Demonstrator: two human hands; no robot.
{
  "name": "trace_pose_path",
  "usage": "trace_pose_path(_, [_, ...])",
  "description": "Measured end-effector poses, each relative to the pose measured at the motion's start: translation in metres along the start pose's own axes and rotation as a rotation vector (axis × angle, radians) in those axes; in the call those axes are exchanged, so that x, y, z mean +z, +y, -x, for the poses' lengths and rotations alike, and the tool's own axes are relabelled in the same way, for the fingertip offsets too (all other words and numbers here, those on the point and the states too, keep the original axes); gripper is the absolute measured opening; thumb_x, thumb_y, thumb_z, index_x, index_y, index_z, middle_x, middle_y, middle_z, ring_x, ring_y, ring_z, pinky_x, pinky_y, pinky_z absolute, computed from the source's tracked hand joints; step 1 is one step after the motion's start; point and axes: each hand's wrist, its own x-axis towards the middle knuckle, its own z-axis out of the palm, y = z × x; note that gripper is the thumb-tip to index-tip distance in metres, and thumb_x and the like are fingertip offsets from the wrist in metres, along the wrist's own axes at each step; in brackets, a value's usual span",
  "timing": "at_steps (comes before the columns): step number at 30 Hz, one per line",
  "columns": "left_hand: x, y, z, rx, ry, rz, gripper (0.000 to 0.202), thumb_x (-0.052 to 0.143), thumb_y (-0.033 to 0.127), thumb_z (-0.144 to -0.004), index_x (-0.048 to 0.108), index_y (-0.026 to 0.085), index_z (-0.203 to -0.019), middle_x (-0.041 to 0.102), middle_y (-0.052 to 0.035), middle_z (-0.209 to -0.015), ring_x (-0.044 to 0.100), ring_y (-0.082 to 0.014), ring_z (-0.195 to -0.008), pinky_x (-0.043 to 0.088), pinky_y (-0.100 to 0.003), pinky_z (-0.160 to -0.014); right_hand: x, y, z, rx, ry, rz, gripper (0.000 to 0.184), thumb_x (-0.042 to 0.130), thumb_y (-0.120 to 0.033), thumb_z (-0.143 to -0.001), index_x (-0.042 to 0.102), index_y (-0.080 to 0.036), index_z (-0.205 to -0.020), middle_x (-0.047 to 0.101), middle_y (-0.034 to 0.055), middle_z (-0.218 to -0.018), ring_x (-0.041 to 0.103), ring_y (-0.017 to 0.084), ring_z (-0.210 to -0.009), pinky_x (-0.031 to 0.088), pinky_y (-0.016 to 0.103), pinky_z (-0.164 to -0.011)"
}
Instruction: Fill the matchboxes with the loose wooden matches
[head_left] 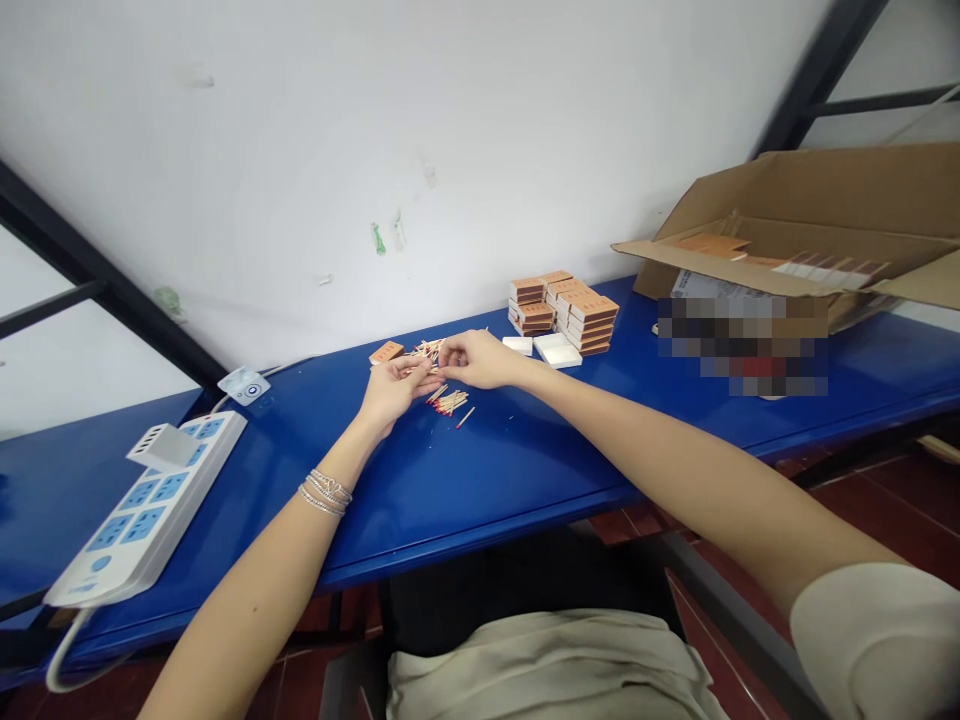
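Observation:
My left hand is palm up above the blue table, its fingers curled around a few matches. My right hand meets it from the right, thumb and fingers pinched together on matches at the left fingertips; how many is hidden. Right below the hands lies a loose pile of red-tipped matches, with one single match apart from it. Behind the fingers is another heap of matches, partly covered. An orange matchbox lies just beyond my left hand.
White matchbox trays lie right of my right hand, before stacked matchboxes by the wall. An open cardboard box with more matchboxes stands at the right. A white power strip and a small white device are at the left.

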Motion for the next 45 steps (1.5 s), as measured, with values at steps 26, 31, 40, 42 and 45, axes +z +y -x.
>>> trace_pose_path(26, [-0.004, -0.001, -0.002, -0.028, 0.004, 0.022, 0.008, 0.067, 0.012, -0.083, 0.067, 0.005, -0.088, 0.074, -0.0132, -0.081, 0.073, -0.0178, -0.078, 0.058, -0.034, -0.089, -0.004, 0.002, 0.000, -0.029, -0.041, -0.028, 0.018, 0.066, -0.024, -0.074, 0.070, -0.013, -0.088, 0.069, 0.0035, -0.077, 0.057, 0.010, -0.064, 0.040, 0.023, -0.062])
trace_pose_path(31, [-0.003, -0.003, -0.002, -0.038, -0.032, 0.039, 0.014, 0.073, 0.015, -0.078, 0.068, 0.006, -0.088, 0.074, -0.0129, -0.082, 0.073, -0.0173, -0.077, 0.057, -0.035, -0.090, 0.001, -0.001, 0.000, -0.046, -0.020, -0.025, 0.013, 0.062, -0.018, -0.075, 0.069, -0.014, -0.086, 0.068, 0.0023, -0.075, 0.056, 0.010, -0.064, 0.038, 0.022, -0.063])
trace_pose_path(40, [-0.004, 0.001, -0.001, 0.008, 0.066, 0.033, 0.014, 0.071, 0.017, -0.081, 0.067, 0.005, -0.087, 0.071, -0.0187, -0.093, 0.073, -0.0217, -0.084, 0.058, -0.034, -0.088, -0.017, -0.005, 0.002, 0.002, -0.138, 0.002, 0.012, 0.062, -0.019, -0.075, 0.069, -0.013, -0.082, 0.067, 0.0022, -0.072, 0.055, 0.010, -0.063, 0.038, 0.023, -0.063])
trace_pose_path(42, [-0.005, 0.001, -0.002, 0.006, 0.079, 0.040, 0.013, 0.070, 0.017, -0.081, 0.066, 0.006, -0.087, 0.071, -0.0190, -0.095, 0.073, -0.0214, -0.083, 0.058, -0.034, -0.088, -0.019, -0.004, 0.003, -0.004, -0.176, 0.003, 0.011, 0.062, -0.019, -0.074, 0.069, -0.013, -0.081, 0.067, 0.0021, -0.070, 0.055, 0.010, -0.062, 0.039, 0.023, -0.063])
trace_pose_path(45, [-0.005, 0.000, -0.003, -0.010, 0.073, 0.054, 0.015, 0.072, 0.017, -0.079, 0.066, 0.006, -0.086, 0.069, -0.0202, -0.102, 0.074, -0.0218, -0.082, 0.058, -0.035, -0.089, -0.018, -0.003, 0.003, -0.014, -0.268, 0.005, 0.009, 0.064, -0.017, -0.071, 0.070, -0.014, -0.077, 0.067, 0.0019, -0.069, 0.056, 0.011, -0.062, 0.040, 0.023, -0.061])
